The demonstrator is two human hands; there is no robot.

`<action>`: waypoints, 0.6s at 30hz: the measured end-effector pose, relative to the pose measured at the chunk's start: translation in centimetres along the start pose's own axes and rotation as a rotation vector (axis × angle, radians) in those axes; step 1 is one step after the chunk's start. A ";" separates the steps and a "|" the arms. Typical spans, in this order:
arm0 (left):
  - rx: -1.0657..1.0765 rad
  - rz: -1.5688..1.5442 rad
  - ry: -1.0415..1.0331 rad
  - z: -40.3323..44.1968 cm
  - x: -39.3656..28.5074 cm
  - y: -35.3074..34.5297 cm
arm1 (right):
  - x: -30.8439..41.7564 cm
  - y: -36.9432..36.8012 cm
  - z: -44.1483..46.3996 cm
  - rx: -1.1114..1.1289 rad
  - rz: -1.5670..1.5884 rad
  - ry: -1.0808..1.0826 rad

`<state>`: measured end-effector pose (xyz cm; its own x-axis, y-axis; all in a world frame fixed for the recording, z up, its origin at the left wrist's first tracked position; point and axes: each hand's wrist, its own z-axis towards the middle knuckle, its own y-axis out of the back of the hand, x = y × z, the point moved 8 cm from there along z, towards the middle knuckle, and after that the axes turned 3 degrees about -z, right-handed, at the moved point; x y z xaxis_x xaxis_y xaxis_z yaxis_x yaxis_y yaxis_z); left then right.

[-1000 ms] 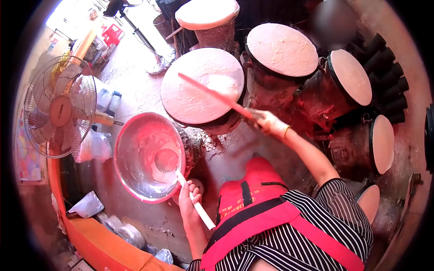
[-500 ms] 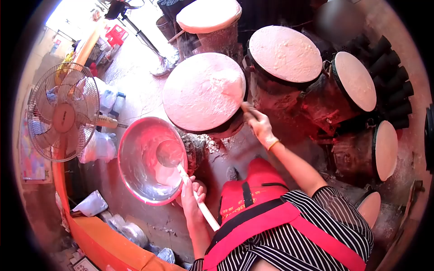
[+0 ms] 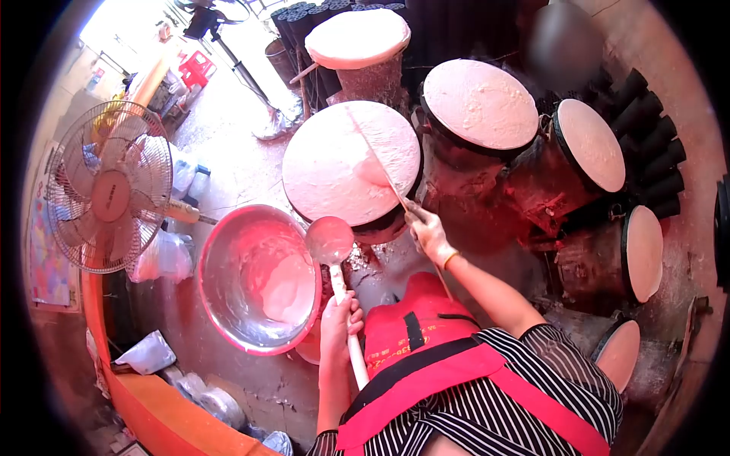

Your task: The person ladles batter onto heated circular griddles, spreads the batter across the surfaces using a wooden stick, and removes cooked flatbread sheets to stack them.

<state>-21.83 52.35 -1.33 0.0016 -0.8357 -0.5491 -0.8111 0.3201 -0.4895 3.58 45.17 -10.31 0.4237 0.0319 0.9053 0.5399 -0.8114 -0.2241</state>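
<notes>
My left hand [image 3: 339, 323] is closed around the white handle of a ladle [image 3: 330, 240], whose round bowl is beside the right rim of a large metal basin [image 3: 205, 262]. White paste coats the basin's inside. My right hand [image 3: 430, 234] grips a long thin stick [image 3: 386, 173]. The stick lies slantwise over the pale batter on a round dark-rimmed plate [image 3: 327, 156], its other end reaching back towards my red apron. Part of the batter by the stick looks smoother and pinker. I cannot make out whether the stick touches the batter throughout.
More batter-topped round plates on drums stand at the back [image 3: 357, 36] and right [image 3: 480, 105]. Further drums [image 3: 589, 144] curve round my right side, with black tubes [image 3: 650, 144] behind. A fan [image 3: 110, 194] is at left, above an orange-covered edge [image 3: 163, 403].
The ladle has moved right, out of the basin to beside its rim. My right hand has shifted slightly down, and the long stick now shows clearly across the plate.
</notes>
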 end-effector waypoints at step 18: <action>-0.054 0.438 -0.113 14.2 -5.2 -5.0 | -3.4 3.1 -2.9 -0.120 -0.001 0.072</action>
<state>-9.47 61.47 -5.66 -0.2873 -0.5716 -0.7686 -0.7787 0.6066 -0.1601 1.73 40.85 -13.10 0.3676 -0.0060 0.9300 0.4473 -0.8756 -0.1825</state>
